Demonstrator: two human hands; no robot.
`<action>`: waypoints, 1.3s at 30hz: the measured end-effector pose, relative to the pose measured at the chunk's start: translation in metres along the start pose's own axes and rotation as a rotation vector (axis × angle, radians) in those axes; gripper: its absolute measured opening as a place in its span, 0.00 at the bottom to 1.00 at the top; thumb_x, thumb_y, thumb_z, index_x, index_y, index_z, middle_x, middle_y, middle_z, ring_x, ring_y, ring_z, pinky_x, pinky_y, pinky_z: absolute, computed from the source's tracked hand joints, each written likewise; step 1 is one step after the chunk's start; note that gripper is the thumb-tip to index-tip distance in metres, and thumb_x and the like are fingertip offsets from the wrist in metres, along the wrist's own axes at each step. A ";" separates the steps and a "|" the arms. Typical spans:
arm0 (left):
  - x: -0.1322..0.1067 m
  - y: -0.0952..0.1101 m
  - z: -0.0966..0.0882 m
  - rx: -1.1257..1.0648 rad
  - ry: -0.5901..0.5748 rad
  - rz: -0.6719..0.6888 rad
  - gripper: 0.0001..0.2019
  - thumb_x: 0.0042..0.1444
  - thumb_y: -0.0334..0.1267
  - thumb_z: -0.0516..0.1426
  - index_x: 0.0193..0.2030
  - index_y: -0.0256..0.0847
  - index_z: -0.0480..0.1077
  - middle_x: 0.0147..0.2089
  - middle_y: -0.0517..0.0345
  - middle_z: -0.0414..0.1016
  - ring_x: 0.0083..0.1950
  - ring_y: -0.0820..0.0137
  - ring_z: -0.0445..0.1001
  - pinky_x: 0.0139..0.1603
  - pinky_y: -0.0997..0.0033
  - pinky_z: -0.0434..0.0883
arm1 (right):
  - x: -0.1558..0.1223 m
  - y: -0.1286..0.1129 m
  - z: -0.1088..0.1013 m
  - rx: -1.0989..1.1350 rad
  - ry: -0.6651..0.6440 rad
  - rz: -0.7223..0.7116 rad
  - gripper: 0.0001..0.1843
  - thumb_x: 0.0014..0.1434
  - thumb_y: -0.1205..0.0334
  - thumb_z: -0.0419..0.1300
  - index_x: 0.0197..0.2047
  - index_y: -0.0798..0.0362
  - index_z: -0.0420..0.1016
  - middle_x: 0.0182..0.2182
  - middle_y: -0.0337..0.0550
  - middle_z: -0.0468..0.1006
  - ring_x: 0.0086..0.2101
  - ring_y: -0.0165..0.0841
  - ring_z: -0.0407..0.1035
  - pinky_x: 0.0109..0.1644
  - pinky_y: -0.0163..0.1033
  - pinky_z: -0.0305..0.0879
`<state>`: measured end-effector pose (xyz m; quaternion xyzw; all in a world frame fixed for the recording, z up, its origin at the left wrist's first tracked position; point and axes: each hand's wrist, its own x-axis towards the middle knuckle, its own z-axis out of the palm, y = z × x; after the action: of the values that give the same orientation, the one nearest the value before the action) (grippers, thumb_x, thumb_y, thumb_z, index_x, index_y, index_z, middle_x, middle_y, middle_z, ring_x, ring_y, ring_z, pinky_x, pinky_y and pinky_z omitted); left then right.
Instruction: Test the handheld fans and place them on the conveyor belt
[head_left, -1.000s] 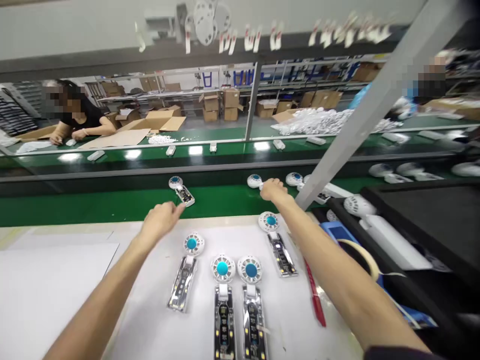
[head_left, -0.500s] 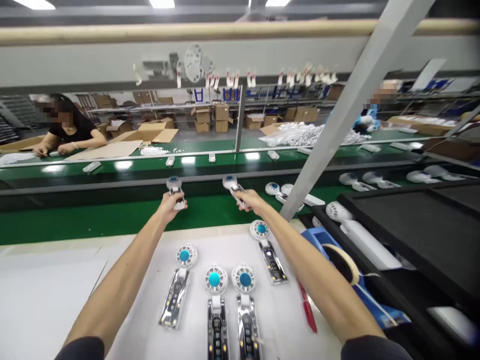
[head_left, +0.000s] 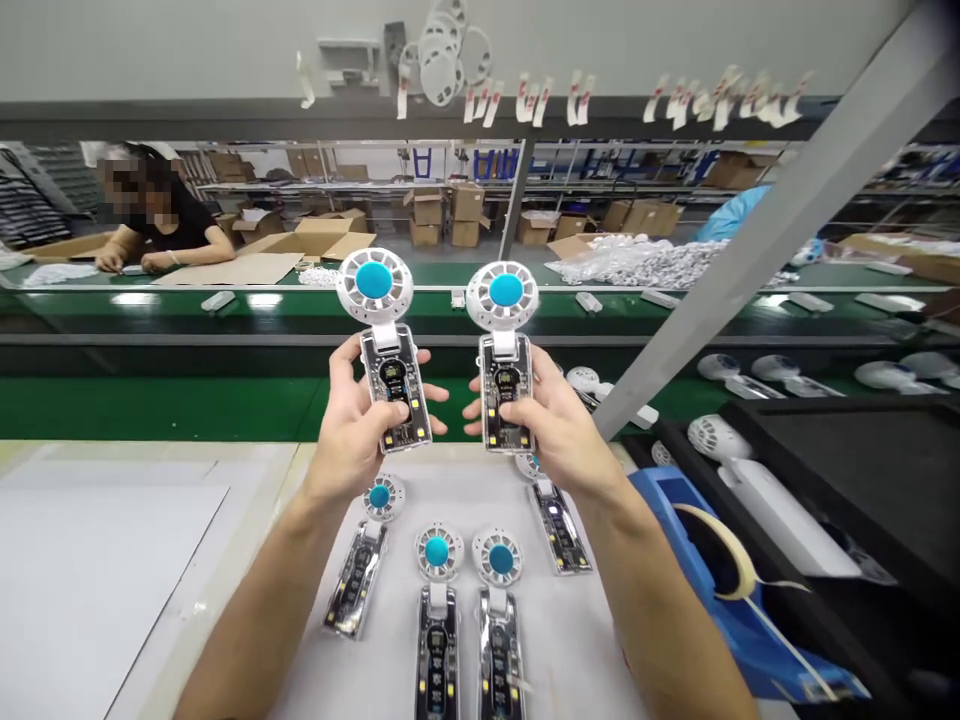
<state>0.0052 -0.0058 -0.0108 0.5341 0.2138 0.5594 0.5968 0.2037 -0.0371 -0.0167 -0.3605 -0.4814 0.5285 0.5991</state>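
Device, round-headed, gripped by left hand: clear casing enclosing circuit board. Matching device, gripped by right hand. Both held in front of green belt. Blue dispenser, right: tape roll inside.

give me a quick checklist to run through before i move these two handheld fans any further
1. Left hand has a grip: ok, it holds the left fan, thumb across the front.
2. Right hand has a grip: ok, it holds the right fan likewise.
3. Held fans apart: ok, a gap shows between them.
4. Backs of held fans checked: cannot tell, they face away.
5. Full view of the upper-right tabletop fan: not ok, the right hand partly hides its head.
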 end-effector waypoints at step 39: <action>0.002 -0.007 0.003 -0.157 -0.098 -0.134 0.37 0.48 0.27 0.63 0.63 0.46 0.51 0.61 0.44 0.70 0.40 0.64 0.80 0.32 0.65 0.79 | -0.005 0.008 -0.001 -0.054 -0.025 0.043 0.36 0.55 0.71 0.63 0.64 0.40 0.60 0.50 0.44 0.75 0.42 0.37 0.76 0.41 0.43 0.80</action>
<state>0.0109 -0.0039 -0.0155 0.4968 0.1750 0.5067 0.6825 0.2021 -0.0404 -0.0256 -0.3804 -0.4948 0.5326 0.5716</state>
